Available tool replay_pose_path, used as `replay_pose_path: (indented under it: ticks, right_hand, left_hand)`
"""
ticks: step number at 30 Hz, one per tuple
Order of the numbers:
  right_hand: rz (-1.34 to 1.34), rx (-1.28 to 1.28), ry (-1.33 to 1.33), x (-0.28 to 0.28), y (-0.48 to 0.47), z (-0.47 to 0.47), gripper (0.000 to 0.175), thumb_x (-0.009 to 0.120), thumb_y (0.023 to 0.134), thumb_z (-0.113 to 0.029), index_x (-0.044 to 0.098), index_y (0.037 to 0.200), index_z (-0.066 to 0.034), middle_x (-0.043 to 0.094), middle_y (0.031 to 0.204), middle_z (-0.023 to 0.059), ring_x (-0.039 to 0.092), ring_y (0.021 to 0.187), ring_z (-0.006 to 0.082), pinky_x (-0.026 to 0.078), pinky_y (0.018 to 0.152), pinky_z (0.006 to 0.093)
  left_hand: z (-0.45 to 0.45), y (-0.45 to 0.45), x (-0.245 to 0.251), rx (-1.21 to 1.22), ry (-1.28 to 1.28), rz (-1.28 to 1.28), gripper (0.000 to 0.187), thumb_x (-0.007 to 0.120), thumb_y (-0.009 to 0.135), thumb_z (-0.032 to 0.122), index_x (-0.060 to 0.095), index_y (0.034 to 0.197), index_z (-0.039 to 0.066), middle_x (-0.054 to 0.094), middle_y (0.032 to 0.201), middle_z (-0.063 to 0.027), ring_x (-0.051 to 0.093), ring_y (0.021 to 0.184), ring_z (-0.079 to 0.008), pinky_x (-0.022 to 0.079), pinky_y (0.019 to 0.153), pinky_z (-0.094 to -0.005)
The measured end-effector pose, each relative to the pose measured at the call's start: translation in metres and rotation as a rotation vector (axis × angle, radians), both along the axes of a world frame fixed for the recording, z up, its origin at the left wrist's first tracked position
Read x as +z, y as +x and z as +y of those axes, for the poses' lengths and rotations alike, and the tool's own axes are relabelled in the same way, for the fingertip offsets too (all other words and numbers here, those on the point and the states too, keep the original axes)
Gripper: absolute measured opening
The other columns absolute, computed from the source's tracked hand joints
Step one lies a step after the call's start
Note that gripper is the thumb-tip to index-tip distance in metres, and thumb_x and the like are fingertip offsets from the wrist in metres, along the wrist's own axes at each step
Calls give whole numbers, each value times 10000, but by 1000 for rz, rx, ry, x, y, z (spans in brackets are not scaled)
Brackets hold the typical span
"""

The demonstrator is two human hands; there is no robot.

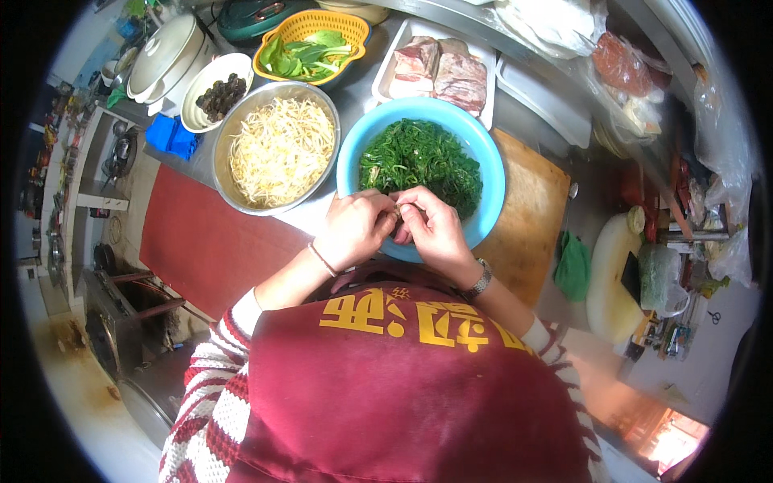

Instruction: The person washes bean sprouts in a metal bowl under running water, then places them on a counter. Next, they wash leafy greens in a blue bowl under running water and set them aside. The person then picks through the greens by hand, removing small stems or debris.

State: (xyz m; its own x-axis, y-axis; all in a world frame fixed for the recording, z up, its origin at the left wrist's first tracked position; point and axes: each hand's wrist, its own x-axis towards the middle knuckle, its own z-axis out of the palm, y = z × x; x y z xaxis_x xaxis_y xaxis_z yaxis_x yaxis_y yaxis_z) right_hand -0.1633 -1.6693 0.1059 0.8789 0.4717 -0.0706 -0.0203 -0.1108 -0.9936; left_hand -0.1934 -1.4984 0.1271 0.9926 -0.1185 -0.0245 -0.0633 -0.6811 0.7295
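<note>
Over the near rim of a light-blue plastic basin (492,208), my left hand (357,228) and my right hand (436,224) meet at the fingertips. They pinch a small brownish piece (397,211) between them, mostly hidden by the fingers, so its kind is unclear. Dark-green cooked-looking leafy greens (420,154) fill the basin. Just left of it, a stainless steel bowl (330,102) holds a heap of bean sprouts (282,151).
Raw meat slabs (462,78) lie in a white tray (386,69). Behind the sprouts are a yellow colander (264,45) with green leaves and a pale bowl (188,99) of dark pieces. A wooden board (531,199) sits right of the basin, below an overhead shelf (435,15).
</note>
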Motion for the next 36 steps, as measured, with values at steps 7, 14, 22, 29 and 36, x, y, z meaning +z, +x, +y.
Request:
replay_pose_path:
  ticks: [7, 14, 22, 29, 36]
  right_hand:
    - [162, 47, 168, -6, 14, -2, 44, 550, 965, 7, 584, 991, 2, 627, 769, 31, 605, 623, 96, 501, 597, 225]
    - [268, -3, 131, 5, 25, -3, 47, 591, 956, -37, 599, 975, 5, 643, 743, 46, 620, 628, 120, 523, 609, 258]
    - [266, 17, 163, 3, 24, 1, 30, 592, 952, -25, 609, 952, 0, 640, 758, 50, 601, 608, 115, 506, 577, 242]
    - [417, -24, 189, 4, 25, -1, 28, 592, 941, -11, 608, 920, -3, 615, 734, 37, 524, 541, 93, 451, 522, 233]
    - [504, -127, 162, 6, 22, -2, 51, 570, 879, 50, 599, 903, 15, 592, 722, 50, 487, 533, 87, 388, 482, 227]
  left_hand:
    - [16, -1, -2, 155, -279, 201, 135, 674, 862, 124, 712, 912, 4, 694, 772, -121, 656, 683, -203, 517, 656, -334]
    - [25, 7, -1, 87, -486, 188, 126, 714, 844, 73, 711, 926, -23, 688, 794, -48, 602, 703, -108, 503, 671, -272]
    - [23, 11, 3, 68, -346, 177, 134, 702, 835, 91, 704, 910, -20, 693, 794, -90, 654, 713, -174, 521, 680, -314]
    - [14, 13, -9, -64, 29, -284, 138, 662, 806, 135, 681, 854, 7, 654, 822, -176, 656, 753, -360, 539, 713, -424]
    - [1, 15, -5, 111, -20, 164, 174, 654, 780, 245, 727, 816, 92, 702, 799, -143, 688, 762, -353, 551, 728, -458]
